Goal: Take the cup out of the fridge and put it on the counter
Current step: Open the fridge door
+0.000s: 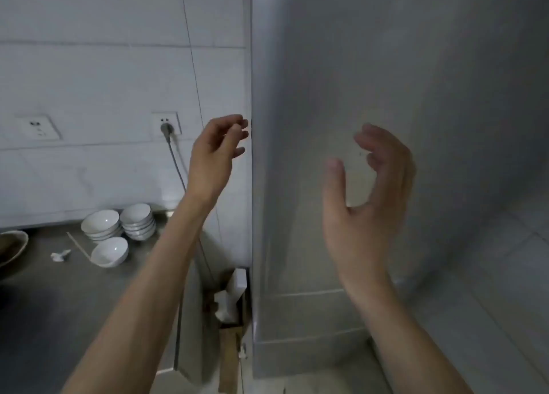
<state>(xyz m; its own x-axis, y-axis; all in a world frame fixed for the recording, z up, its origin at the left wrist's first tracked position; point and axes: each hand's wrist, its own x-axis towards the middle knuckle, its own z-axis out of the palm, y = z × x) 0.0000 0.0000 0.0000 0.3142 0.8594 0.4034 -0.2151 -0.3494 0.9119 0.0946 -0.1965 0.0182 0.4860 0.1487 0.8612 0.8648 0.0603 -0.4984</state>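
Observation:
A tall grey fridge (312,66) fills the middle and right of the view, its door closed. No cup is visible. My left hand (215,156) is raised at the fridge's left edge, fingers curled and their tips close to the door edge, holding nothing. My right hand (368,191) hovers in front of the fridge door, fingers spread and bent, empty. The grey counter (53,304) lies at the lower left.
Stacks of white bowls (138,221) and a single white bowl (109,252) stand at the counter's back. A wall socket with a plugged cable (167,127) is on the tiled wall. Paper and cardboard (233,292) fill the gap between counter and fridge.

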